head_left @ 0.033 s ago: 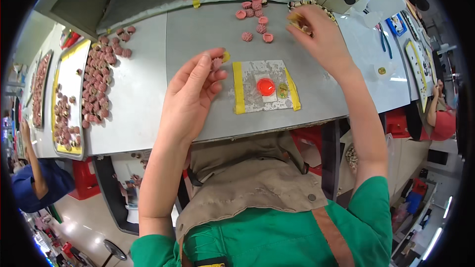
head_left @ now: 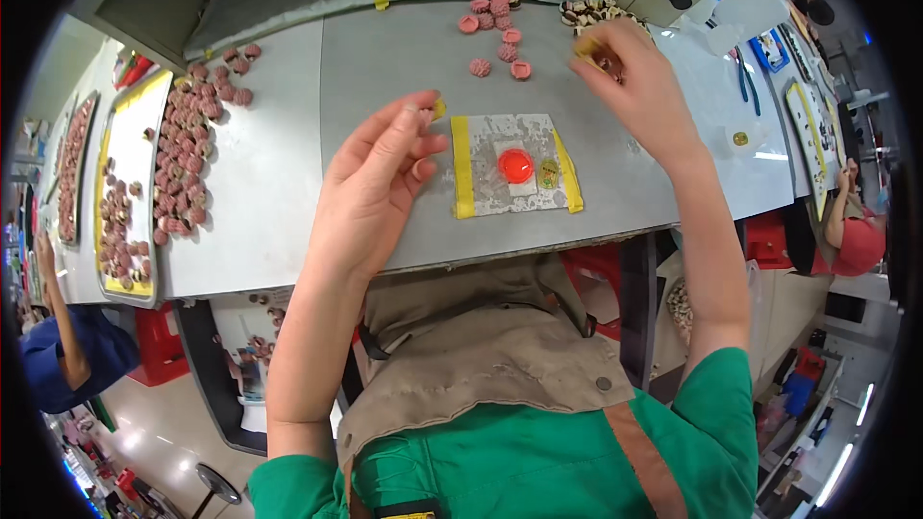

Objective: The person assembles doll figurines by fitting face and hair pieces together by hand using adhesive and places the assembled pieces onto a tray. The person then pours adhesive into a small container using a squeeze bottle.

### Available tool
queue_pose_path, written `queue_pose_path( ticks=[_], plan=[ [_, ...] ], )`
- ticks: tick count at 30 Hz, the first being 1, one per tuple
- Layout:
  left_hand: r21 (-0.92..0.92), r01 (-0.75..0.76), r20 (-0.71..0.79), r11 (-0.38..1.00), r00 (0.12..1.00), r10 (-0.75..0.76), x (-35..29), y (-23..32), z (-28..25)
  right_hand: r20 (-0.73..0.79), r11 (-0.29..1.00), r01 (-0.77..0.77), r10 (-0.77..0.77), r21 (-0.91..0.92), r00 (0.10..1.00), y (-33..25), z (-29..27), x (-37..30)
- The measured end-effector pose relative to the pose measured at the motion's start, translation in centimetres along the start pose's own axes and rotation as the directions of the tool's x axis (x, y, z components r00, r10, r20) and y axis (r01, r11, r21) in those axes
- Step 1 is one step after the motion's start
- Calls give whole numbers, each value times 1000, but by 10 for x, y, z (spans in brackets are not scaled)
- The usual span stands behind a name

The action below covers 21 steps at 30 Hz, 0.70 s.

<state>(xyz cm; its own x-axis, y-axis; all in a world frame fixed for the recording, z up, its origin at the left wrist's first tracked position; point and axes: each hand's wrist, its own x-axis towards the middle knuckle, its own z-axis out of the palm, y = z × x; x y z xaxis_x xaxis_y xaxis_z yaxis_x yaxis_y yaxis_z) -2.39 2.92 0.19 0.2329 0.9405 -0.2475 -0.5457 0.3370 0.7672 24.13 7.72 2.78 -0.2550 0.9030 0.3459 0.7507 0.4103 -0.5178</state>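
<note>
My left hand (head_left: 370, 173) is closed in a pinch above the table, left of the taped pad. Between its thumb and fingers a small pink piece (head_left: 426, 116) shows in part, beside a yellow covering on a fingertip. At the far right my right hand (head_left: 630, 82) has its thumb and fingers curled together, with yellow on the fingertips; what lies between them is too small to tell. Just beyond it is a pile of small black-and-cream pieces (head_left: 588, 12). A round red-orange dish (head_left: 516, 165) sits on the grey pad (head_left: 490, 194) between my hands.
Pink cup-shaped pieces (head_left: 500, 5) spill from a heap at the back. Joined pink pieces (head_left: 183, 163) lie at the left, beside a yellow-lined tray (head_left: 135, 149). Blue-handled pliers (head_left: 748, 82) lie at the right. Co-workers sit at both sides.
My right hand has moved slightly right and its fingers have curled further, away from the black-and-cream pile. My left hand stays nearly in place, its fingers covering more of the pink piece.
</note>
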Motion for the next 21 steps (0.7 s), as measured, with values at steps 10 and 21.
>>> queue_pose_path(
  ticks=[10, 21],
  plan=[
    [3, 55, 170, 998, 984, -55, -5, -33, -2, 201, 985, -90, 119, -150, 972, -12, -7, -60],
    [-122, -10, 191, 992, 981, 34, -5, -42, -11, 32, 999, 2, -3, 33, 999, 0, 29, -74]
  ],
)
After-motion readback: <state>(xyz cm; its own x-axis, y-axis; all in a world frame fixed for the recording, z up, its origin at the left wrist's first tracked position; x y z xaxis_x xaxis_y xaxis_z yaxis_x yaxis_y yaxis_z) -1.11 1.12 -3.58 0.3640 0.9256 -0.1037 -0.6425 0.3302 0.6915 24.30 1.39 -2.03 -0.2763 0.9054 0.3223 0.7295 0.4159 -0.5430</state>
